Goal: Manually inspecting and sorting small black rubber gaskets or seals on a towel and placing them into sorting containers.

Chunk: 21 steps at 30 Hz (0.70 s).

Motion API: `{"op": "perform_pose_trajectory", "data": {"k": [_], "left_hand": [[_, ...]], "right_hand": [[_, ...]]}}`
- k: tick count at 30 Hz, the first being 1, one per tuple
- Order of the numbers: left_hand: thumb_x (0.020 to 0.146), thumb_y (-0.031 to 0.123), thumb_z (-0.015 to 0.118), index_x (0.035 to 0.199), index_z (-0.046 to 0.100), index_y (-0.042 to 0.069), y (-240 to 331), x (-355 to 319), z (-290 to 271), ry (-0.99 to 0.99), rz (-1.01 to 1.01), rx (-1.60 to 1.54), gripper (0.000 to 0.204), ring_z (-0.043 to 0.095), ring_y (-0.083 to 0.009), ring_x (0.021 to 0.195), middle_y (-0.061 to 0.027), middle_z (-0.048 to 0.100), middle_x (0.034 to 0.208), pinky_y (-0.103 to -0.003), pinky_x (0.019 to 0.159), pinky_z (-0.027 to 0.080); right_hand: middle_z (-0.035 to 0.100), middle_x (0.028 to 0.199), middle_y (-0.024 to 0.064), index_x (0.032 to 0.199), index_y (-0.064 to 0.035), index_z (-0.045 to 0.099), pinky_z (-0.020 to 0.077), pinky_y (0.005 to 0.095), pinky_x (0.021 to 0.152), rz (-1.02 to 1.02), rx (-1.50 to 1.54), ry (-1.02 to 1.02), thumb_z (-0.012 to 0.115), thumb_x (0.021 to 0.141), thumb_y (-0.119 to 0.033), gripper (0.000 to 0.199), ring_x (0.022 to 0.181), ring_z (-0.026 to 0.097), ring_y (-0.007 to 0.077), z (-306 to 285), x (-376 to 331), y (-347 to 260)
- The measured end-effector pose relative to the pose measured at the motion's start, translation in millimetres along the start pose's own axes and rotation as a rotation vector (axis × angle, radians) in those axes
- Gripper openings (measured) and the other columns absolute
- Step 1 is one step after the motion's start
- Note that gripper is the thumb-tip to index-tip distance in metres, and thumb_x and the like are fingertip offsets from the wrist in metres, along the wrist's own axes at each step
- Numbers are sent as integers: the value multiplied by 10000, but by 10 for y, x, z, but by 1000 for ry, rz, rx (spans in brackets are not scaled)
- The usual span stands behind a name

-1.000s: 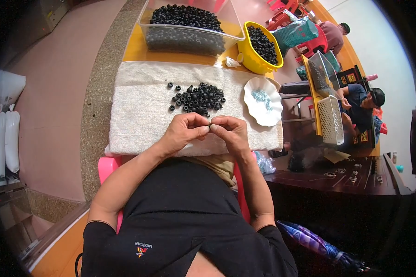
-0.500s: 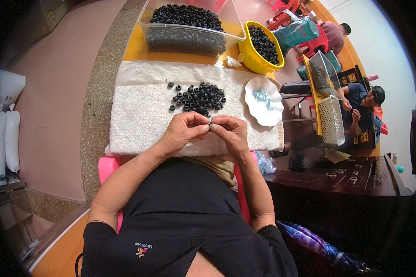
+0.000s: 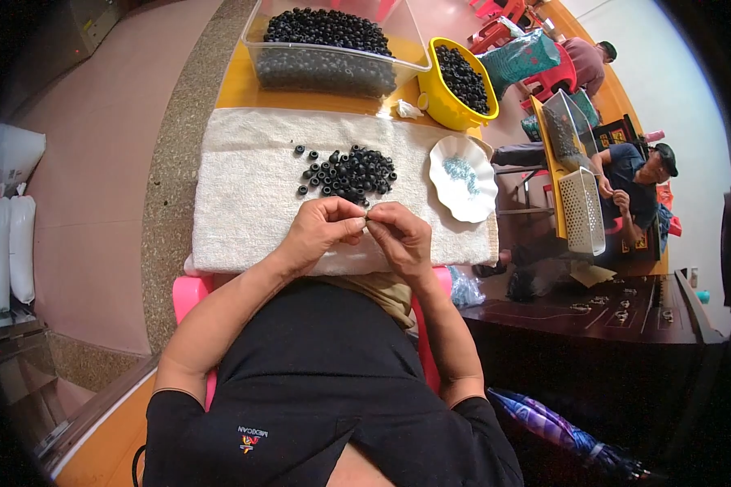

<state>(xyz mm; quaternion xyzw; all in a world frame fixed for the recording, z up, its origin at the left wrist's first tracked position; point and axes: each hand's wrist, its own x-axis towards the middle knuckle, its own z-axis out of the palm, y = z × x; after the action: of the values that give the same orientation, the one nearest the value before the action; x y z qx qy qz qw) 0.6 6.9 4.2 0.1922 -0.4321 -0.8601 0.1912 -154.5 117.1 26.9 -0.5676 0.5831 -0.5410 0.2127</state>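
My left hand (image 3: 323,229) and my right hand (image 3: 403,239) meet fingertip to fingertip over the near part of a white towel (image 3: 244,195). Both are closed in a pinch, and whatever sits between the fingers is too small and covered to name. Just beyond the fingertips lies a loose pile of small black ring-like parts (image 3: 353,172), with a few strays on its left side. To the right of the pile stands a white scalloped dish (image 3: 473,203) holding small pale blue-green pieces.
A clear plastic bin (image 3: 341,69) full of black parts stands at the back, beside a yellow basket (image 3: 436,101) of the same. A crumpled white tissue (image 3: 408,109) lies before them. At right, a co-worker (image 3: 638,174) sits near a white perforated basket (image 3: 583,213); a folded umbrella (image 3: 560,426) is lower right.
My right hand's fingers have curled in more and shifted slightly at the pinch. My left hand stays almost where it was. The pile and dish look the same.
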Motion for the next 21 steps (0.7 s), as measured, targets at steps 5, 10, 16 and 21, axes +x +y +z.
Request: {"op": "perform_pose_trajectory", "data": {"k": [5, 10, 16, 21], "left_hand": [[908, 86, 674, 1046, 648, 9, 0, -2, -5, 13, -10, -42, 160, 663, -129, 819, -50, 671, 939, -268, 756, 571], [905, 80, 676, 1036, 653, 7, -5, 4, -11, 17, -22, -48, 151, 666, -135, 816, -58, 674, 936, -277, 750, 574], [907, 82, 674, 1031, 654, 5, -6, 6, -5, 37, -40, -102, 148, 663, -143, 814, -66, 677, 939, -289, 749, 574], [914, 78, 662, 1026, 653, 5, -31, 17, -28, 27, -9, -164, 134, 662, -147, 841, -70, 679, 946, -298, 769, 572]], "right_hand": [[666, 952, 115, 974, 16, 679, 513, 253, 735, -6, -51, 34, 698, 834, 51, 146, 857, 643, 166, 23, -9, 3], [670, 963, 121, 968, 6, 686, 527, 252, 705, -31, -29, 57, 713, 822, 42, 153, 847, 657, 176, 45, -29, 75], [659, 946, 126, 1004, 7, 668, 529, 277, 730, -65, -64, 78, 725, 802, 51, 215, 840, 655, 194, 106, -67, 87], [642, 976, 158, 1059, 10, 646, 544, 321, 709, -299, -343, 160, 764, 751, 31, 331, 843, 652, 263, 212, 10, -107]]}}
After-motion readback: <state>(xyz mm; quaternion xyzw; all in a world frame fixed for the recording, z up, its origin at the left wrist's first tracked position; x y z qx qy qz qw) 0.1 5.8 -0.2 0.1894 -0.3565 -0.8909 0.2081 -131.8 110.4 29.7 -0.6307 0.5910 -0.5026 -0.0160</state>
